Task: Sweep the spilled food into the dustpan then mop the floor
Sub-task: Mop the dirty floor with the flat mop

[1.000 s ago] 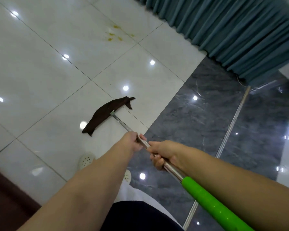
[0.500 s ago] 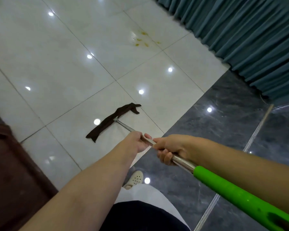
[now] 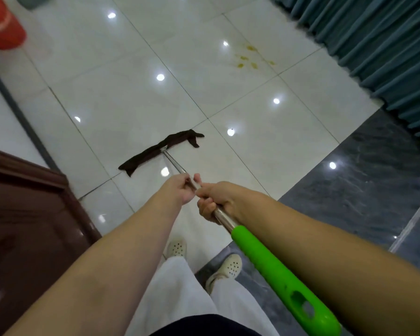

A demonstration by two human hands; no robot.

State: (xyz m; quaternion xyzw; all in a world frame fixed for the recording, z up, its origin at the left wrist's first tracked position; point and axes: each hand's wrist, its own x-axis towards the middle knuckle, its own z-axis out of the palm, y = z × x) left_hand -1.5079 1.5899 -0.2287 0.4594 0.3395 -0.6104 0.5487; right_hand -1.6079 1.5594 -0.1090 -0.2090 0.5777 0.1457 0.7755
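- Fingers of the right hand (image 3: 217, 202) are curled round the steel mop pole (image 3: 222, 218), just above its green grip (image 3: 277, 270).
- Left hand (image 3: 180, 189) pinches the same pole just ahead, touching the right.
- Dark mop cloth (image 3: 159, 150) lies flat on the white floor tiles (image 3: 121, 100), at twelve o'clock from the hands.
- Yellow food stains (image 3: 249, 60) sit at one o'clock, well apart from the cloth, near the teal curtain (image 3: 378, 42).
- Red bucket (image 3: 3, 25) stands at ten o'clock.

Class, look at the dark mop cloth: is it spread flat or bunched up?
Bunched. The mop cloth lies on the white floor as a thin, twisted strip with crumpled ends, not a flat pad.
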